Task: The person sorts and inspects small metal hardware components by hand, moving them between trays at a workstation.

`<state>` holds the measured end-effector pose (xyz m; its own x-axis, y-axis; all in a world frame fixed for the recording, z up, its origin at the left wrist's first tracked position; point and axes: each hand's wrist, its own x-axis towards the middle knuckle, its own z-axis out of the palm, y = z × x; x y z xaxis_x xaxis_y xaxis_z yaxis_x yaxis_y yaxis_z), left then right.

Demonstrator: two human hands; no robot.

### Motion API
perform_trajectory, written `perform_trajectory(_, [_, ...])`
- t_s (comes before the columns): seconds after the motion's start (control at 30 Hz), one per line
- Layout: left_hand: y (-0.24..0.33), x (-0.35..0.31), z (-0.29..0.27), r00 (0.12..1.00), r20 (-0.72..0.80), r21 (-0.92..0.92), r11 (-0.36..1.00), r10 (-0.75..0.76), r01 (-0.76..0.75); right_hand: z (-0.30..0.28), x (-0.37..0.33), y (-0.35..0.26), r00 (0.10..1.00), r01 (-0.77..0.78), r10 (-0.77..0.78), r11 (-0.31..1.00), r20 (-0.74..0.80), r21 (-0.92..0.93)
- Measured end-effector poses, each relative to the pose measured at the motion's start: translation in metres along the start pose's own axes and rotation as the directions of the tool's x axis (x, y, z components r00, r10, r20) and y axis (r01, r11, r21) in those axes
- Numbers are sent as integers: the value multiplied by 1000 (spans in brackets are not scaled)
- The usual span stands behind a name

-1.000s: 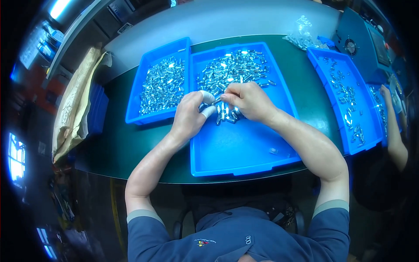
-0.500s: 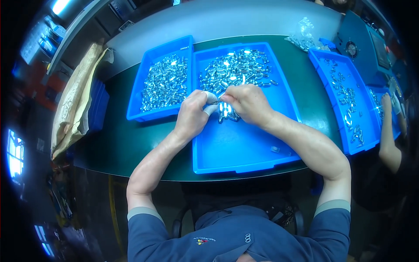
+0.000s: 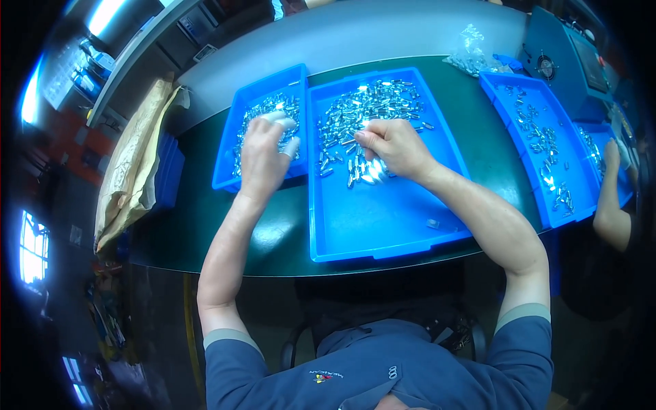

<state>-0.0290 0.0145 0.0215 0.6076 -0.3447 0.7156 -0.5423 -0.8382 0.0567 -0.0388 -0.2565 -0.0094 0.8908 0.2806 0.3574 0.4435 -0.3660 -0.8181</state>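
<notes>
A coloured emblem (image 3: pixel 319 377) with small lettering beside it is stitched on my shirt (image 3: pixel 273 386), and near it runs a pale row of linked ovals (image 3: pixel 392 372).

My left hand (image 3: pixel 263 154) hangs over the near part of the left tray (image 3: pixel 273 82), back of the hand up, white covers (image 3: pixel 292 147) on some fingers. Those fingers are loosely bent, with a clear gap between thumb and forefinger. My right hand (image 3: pixel 396 147) is over the middle tray (image 3: pixel 369 225), wrist angled inward, thumb and forefinger brought together in a pinch, the others curled under. The view is poor at my tips, so I can't tell whether either hand has hold of anything.

The shiny metal pieces (image 3: pixel 376 102) are heaped in the back of the middle tray, with some strewn below my right hand; more fill the left tray. A small clear block (image 3: pixel 432 223) sits near the front right corner.

Both trays rest side by side on a green table (image 3: pixel 184 219). The right tray (image 3: pixel 579 188) holds scattered pieces, with a clear bag (image 3: pixel 471 58) behind it and a machine (image 3: pixel 557 61) beyond. Another person's arm (image 3: pixel 609 198) shows at the far right. Brown paper (image 3: pixel 133 171) stands at the left end.
</notes>
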Motion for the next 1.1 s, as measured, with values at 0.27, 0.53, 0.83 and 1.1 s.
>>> perform_trajectory(0.27, [33,-9,28,786,585,35,962,199,-269,4,-3,-3,1000,5,-5,1000,-13,-29])
perform_trajectory(0.53, [45,-17,31,921,389,-282,955,31,87,6,-4,1,998,54,-51,986,24,-155])
perform_trajectory(0.83, [43,-32,45,965,262,-435,891,-16,133,8,-4,3,996,87,-84,958,20,-274])
perform_trajectory(1.1, [46,-33,41,972,232,-440,895,29,78,14,-10,1,977,208,-208,852,53,-480])
